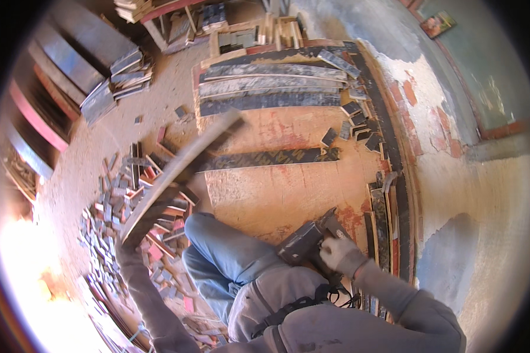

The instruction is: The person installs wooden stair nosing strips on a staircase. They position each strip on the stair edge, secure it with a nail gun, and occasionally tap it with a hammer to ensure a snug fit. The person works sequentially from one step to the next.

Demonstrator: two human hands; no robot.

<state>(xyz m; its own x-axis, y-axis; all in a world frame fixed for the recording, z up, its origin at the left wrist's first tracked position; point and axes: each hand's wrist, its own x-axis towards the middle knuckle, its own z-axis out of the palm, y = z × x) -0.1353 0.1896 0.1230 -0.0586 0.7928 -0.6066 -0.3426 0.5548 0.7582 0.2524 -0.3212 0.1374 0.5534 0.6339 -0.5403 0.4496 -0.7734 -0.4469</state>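
Observation:
A long narrow wooden board point(179, 165) slants up over the left side, blurred by motion. My left hand point(131, 242) is at its lower end and appears wrapped round it; the fingers are mostly hidden in shadow. On the right, my gloved right hand point(340, 254) is closed on the handle of a black power tool point(303, 240), which rests beside my lap. The tool's exact kind does not show. In front of my knees, a dark printed strip point(265, 159) lies across a worn plywood sheet point(247, 200).
Several long grey strips point(271, 88) lie at the sheet's far end. Small offcuts point(356, 120) sit along its right edge, beside a peeling wall point(453, 200). A heap of cut blocks point(109, 206) covers the floor at left. Large panels point(70, 53) lean at far left.

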